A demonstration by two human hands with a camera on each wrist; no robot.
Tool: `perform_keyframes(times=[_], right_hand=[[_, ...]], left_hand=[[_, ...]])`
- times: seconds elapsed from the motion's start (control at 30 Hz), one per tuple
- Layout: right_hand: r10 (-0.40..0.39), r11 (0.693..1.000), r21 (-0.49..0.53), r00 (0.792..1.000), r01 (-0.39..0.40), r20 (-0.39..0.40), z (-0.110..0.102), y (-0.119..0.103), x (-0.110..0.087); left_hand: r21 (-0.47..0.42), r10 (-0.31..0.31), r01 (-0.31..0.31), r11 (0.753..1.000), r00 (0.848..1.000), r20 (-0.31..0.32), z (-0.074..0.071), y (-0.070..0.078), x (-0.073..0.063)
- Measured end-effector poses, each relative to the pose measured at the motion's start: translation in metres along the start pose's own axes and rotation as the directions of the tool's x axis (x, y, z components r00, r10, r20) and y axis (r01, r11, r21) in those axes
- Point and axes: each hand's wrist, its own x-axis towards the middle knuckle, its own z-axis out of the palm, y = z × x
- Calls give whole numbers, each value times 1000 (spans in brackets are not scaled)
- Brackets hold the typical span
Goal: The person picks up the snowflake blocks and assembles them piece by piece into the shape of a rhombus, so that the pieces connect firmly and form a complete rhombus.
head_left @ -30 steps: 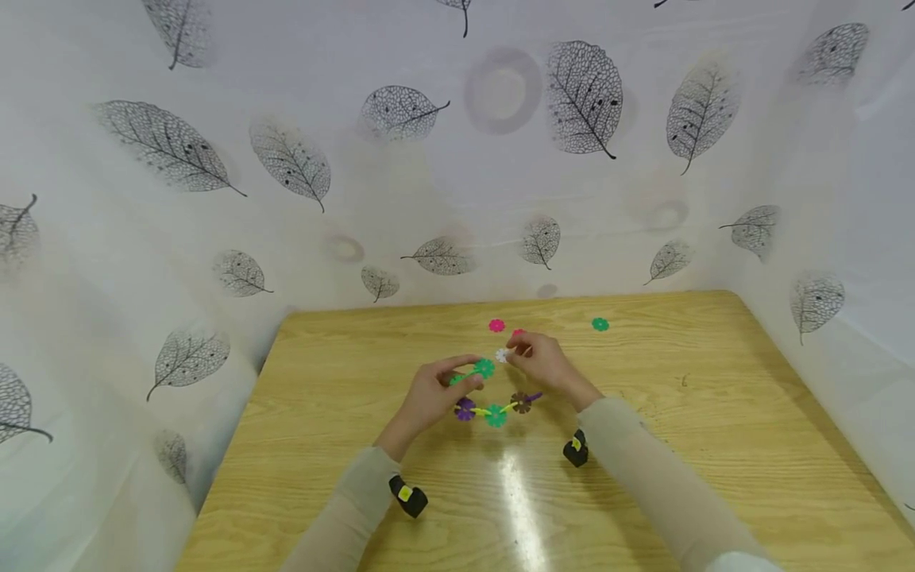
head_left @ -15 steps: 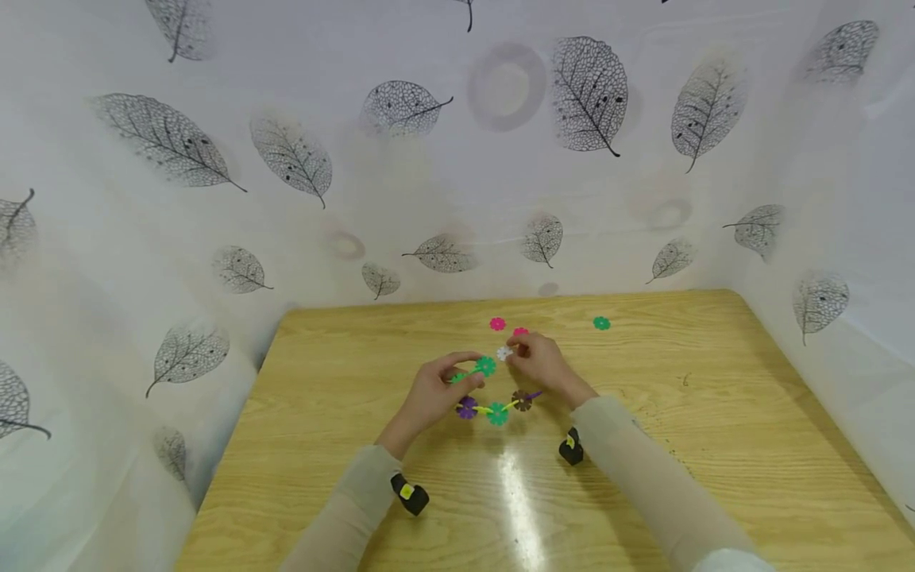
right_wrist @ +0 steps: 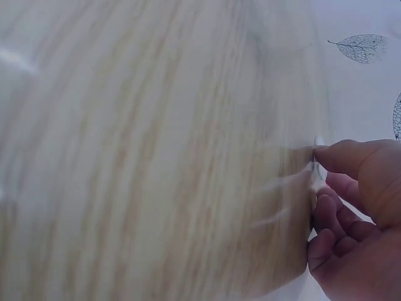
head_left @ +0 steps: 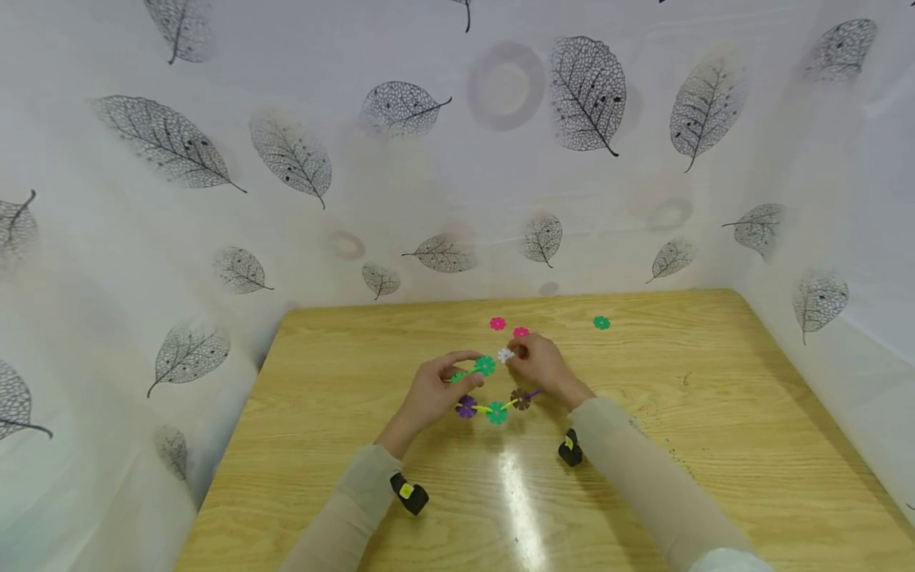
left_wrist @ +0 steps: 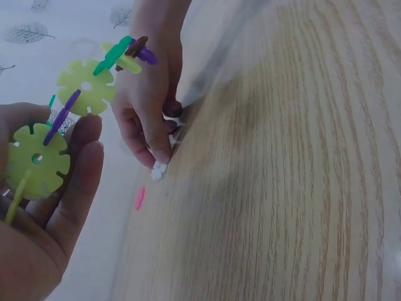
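leaf-printed sheeting [head_left: 443, 191] surrounds a wood-grain table [head_left: 343, 342]. the right hand [head_left: 546, 367] pinches a white notched flower disc [head_left: 504, 355] close to the surface; whether it touches cannot be told. just left of that disc, near but apart, a held green disc [head_left: 485, 365] sits at the fingertips of the left hand [head_left: 429, 393], whose curved fingers hold a linked disc chain [head_left: 496, 412] bowing toward the right wrist. pink discs [head_left: 497, 323] lie beyond.
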Motion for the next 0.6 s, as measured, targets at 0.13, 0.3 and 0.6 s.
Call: perform_keyframes(times=[0.13, 0.3, 0.6], right_hand=[[7, 999, 53, 1000, -7, 0, -2, 0, -1], [25, 991, 134, 999, -28, 22, -6, 1, -5], [20, 983, 181, 998, -31, 65, -21, -5, -13]], left_hand=[[6, 7, -7, 1000, 1000, 6, -1, 1, 0], [6, 8, -8, 1000, 1000, -3, -3, 2, 0], [-5, -46, 46, 999, 999, -29, -5, 5, 0]])
